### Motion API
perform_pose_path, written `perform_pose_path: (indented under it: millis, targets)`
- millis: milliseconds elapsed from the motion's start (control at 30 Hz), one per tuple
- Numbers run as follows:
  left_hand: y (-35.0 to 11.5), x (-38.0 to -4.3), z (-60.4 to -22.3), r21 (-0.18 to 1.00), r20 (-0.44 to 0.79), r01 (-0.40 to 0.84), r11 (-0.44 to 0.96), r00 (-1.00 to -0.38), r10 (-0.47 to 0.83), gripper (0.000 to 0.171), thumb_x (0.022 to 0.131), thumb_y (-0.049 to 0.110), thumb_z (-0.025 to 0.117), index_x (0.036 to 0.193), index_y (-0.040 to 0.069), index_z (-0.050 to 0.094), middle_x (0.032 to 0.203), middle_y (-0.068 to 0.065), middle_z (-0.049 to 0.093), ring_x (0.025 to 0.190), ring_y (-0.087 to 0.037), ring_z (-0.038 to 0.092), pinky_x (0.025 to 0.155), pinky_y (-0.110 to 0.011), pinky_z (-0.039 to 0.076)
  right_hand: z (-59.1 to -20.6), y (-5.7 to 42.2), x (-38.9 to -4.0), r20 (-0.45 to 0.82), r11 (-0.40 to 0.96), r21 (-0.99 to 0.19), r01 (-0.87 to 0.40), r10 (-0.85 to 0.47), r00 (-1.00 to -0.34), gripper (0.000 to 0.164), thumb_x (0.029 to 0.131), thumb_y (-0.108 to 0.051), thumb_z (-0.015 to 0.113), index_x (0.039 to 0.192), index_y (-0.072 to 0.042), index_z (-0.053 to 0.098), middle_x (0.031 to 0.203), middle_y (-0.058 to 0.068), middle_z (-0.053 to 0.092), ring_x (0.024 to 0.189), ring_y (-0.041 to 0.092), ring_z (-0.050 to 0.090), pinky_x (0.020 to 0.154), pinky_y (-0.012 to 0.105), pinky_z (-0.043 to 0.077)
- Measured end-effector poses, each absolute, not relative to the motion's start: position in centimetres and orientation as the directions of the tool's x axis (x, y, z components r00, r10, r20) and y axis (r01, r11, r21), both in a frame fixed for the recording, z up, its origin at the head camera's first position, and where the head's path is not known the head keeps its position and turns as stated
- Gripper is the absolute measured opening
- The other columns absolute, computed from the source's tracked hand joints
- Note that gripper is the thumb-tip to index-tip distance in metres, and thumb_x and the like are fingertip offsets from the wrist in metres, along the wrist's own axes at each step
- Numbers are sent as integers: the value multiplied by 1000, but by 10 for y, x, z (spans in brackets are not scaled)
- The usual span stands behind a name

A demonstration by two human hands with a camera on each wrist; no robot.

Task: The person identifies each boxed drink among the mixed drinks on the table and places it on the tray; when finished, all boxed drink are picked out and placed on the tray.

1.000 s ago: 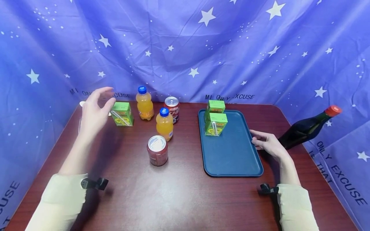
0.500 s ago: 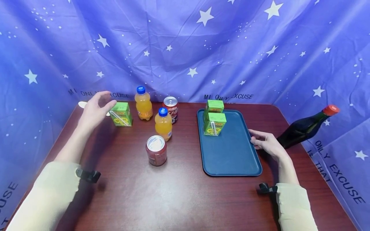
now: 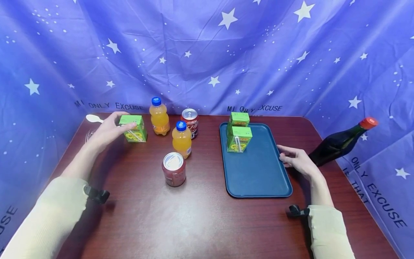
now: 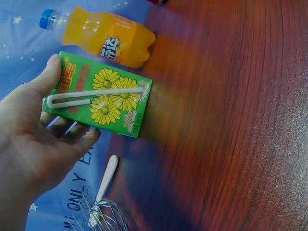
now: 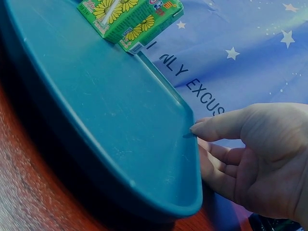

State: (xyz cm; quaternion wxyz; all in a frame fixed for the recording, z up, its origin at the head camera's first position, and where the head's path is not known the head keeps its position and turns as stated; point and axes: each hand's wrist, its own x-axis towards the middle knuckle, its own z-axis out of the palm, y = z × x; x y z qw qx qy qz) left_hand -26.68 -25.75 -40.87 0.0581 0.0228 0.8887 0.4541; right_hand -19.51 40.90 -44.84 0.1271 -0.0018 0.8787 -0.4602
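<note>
My left hand (image 3: 106, 130) is at a green juice box (image 3: 136, 136) standing at the back left. In the left wrist view the thumb lies along the top edge of this juice box (image 4: 103, 96), with curled fingers behind it; a bent straw is on its front. My right hand (image 3: 300, 162) pinches the right rim of a blue tray (image 3: 258, 174). The right wrist view has the thumb on the tray's rim (image 5: 144, 192) and the other fingers curled outside and under it. Two more green juice boxes (image 3: 240, 143) stand at the tray's back left.
Between box and tray stand two orange soda bottles (image 3: 160, 120) and two cola cans (image 3: 174, 176). A dark bottle with a red cap (image 3: 336, 145) is beside my right hand. A white spoon (image 3: 93, 118) and a wire whisk (image 4: 108, 219) are at the left edge.
My left hand has come down and closed in on the left juice box, its thumb now against it. My right hand keeps its place on the tray's rim.
</note>
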Motion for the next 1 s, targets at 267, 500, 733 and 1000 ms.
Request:
perform_pose_path:
  millis: [267,500,733,1000]
  targets:
    - [-262,-269,-416,843,-78,-23,537,-994,80,70,98,41,70,149,4,40,121,7,58,103,4,52,99,-25,41,-449,409,-195,-224,573,-811,120,-114,-968,54,107,-17,55,158,-8,39,121,5,68,93,-4,68,81,22,61]
    - [-268,-268,-418,857,-47,14,514,-993,105,65,96,35,73,146,5,44,109,22,57,102,6,54,89,-13,44,-447,409,-195,-225,557,-822,120,-124,-967,55,107,-17,56,158,-7,38,108,-5,68,91,-3,68,80,23,61]
    - [-272,-269,-420,853,-23,40,521,-993,114,63,97,35,73,145,5,45,108,26,57,103,7,55,85,-9,46,-446,409,-196,-222,542,-832,120,-126,-967,56,106,-17,57,158,-6,39,106,-11,69,91,-4,68,80,22,61]
    - [-272,-268,-421,850,-19,43,526,-994,112,62,96,38,73,143,7,46,106,27,57,103,5,54,84,-9,47,-447,409,-195,-223,536,-835,123,-127,-967,56,106,-16,58,158,-6,39,105,-13,70,91,-4,68,80,22,61]
